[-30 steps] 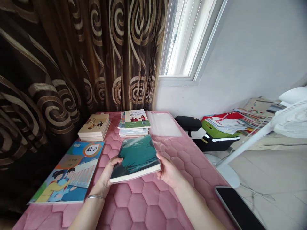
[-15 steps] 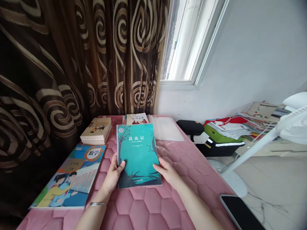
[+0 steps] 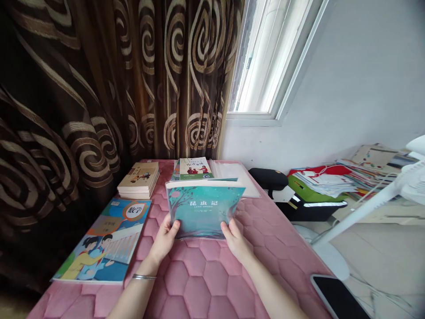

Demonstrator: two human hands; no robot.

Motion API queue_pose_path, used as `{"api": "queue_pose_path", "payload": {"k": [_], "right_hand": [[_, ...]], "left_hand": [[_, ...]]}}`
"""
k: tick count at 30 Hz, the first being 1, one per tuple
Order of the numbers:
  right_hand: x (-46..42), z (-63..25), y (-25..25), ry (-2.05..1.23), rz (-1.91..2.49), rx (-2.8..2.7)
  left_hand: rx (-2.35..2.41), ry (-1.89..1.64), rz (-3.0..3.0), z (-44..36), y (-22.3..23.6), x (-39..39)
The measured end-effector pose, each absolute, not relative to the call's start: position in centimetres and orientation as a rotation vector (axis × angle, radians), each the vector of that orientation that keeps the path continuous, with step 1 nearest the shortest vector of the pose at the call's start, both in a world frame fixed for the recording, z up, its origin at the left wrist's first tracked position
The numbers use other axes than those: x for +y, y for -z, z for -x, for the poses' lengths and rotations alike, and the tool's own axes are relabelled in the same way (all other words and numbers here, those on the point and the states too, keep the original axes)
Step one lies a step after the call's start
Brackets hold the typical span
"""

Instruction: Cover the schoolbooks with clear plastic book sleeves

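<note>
A teal book [image 3: 204, 208] in a clear cover is held up by both hands, its front toward me and its top edge tipped away. My left hand [image 3: 167, 237] grips the left side, thumb on the front. On the opposite side my right hand [image 3: 235, 239] holds the edge in the same way. The fingers behind the book are hidden. A blue math textbook [image 3: 102, 241] lies flat to the left. Beyond the held book, a white and green book [image 3: 195, 168] rests near clear plastic sheets [image 3: 250, 181].
Small tan books [image 3: 138, 179] are stacked at the far left of the pink quilted surface [image 3: 199, 283]. A phone [image 3: 338, 297] lies at the right edge. Past that edge stand a white fan [image 3: 365, 210] and a black bin [image 3: 305, 210] with papers. A patterned curtain [image 3: 149, 79] hangs behind.
The teal book has tilted from facing up to more upright, its cover now looking foreshortened. Both hands have moved with it, and the whole view has shifted slightly.
</note>
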State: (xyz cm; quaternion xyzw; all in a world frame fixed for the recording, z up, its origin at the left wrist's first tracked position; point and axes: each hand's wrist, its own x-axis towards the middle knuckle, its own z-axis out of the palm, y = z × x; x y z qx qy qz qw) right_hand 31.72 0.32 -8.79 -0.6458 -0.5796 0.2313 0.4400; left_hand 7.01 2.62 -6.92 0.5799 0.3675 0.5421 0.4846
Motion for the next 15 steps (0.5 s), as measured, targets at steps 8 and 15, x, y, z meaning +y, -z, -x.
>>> {"api": "queue_pose_path", "payload": {"k": [8, 15], "right_hand": [[-0.4, -31.2, 8.1, -0.421, 1.735, -1.515], [-0.9, -30.6, 7.2, -0.277, 1.622, -1.566]], "left_hand": [[0.954, -1.204, -1.441, -6.7, 8.8, 3.2], [1.021, -1.334, -1.49, -6.8, 6.7, 2.2]]}}
